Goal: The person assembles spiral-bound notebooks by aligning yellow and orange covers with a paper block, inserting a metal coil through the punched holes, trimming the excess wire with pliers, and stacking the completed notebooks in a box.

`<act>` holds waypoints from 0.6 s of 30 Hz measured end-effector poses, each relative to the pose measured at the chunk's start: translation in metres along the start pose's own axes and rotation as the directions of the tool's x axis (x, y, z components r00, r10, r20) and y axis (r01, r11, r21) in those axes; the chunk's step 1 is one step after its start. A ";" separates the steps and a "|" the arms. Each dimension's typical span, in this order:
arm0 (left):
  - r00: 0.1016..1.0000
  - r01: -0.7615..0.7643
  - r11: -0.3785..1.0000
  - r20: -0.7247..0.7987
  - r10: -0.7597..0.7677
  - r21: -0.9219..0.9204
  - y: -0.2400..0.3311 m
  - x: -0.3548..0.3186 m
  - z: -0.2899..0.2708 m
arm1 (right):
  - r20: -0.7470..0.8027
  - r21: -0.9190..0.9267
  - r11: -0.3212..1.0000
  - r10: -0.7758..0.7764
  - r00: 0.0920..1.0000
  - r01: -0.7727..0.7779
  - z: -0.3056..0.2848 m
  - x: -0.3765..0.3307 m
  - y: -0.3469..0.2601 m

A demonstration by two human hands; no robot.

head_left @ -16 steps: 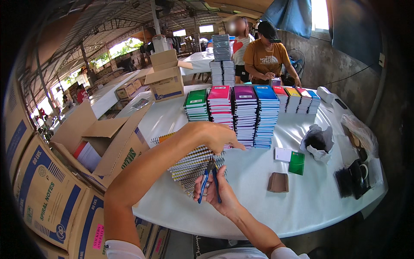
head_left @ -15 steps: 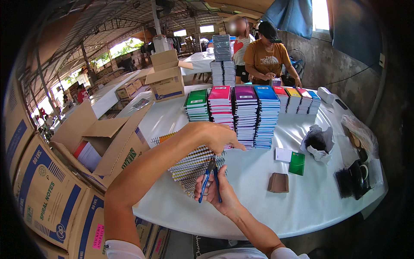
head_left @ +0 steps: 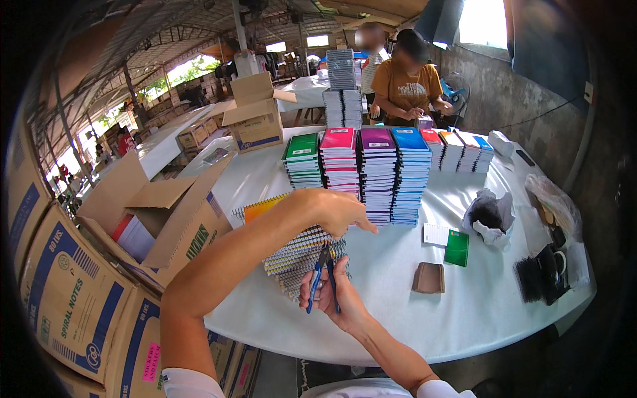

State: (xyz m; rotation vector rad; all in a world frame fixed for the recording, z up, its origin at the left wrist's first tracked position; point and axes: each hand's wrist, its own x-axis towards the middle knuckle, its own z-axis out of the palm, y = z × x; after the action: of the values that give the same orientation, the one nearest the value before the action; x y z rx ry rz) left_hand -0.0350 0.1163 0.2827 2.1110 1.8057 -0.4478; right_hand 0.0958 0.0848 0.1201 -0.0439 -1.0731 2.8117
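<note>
A stack of spiral-bound notebooks (head_left: 292,255) lies before me, its rows of wire coils facing me and an orange cover showing at the far left. My left hand (head_left: 337,211) rests over its right end, thumb down and fingers stretched to the right; their undersides are hidden. In my right hand (head_left: 342,302) is a pair of pliers (head_left: 318,282) with blue handles spread slightly apart. Their dark jaws touch or nearly touch the coils below my left thumb.
Tall notebook piles, green (head_left: 303,149), pink (head_left: 338,142), purple (head_left: 377,142) and blue (head_left: 409,142), stand beyond my hands. Open cartons (head_left: 186,232) are at left. To the right lie a brown block (head_left: 428,278), a green notebook (head_left: 456,249) and a paper-lined container (head_left: 490,219). A co-worker (head_left: 408,83) stands opposite.
My hands and the pliers stay nearly in place. My view has shifted slightly. Across the table, the co-worker's head and hands have moved.
</note>
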 end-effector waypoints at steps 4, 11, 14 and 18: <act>1.000 -0.012 1.000 -0.005 0.012 -0.010 -0.005 0.001 0.005 | 0.022 0.008 1.000 -0.019 1.000 0.019 -0.006 0.004 -0.002; 1.000 -0.012 0.999 0.024 0.012 -0.033 -0.006 0.003 0.006 | 0.066 0.021 1.000 0.010 0.998 -0.012 -0.010 0.004 -0.006; 1.000 0.001 0.999 0.029 0.001 -0.042 -0.006 0.002 0.005 | 0.057 0.027 1.000 0.009 0.998 -0.011 -0.009 0.004 -0.005; 0.999 -0.020 1.000 0.029 0.020 -0.019 -0.008 0.005 0.006 | 0.052 0.014 1.000 0.010 0.999 -0.011 -0.010 0.004 -0.006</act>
State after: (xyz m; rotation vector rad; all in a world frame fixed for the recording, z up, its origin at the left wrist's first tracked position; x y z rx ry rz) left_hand -0.0424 0.1197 0.2750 2.0976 1.7644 -0.4521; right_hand 0.0933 0.0966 0.1169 0.0252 -1.0661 2.8447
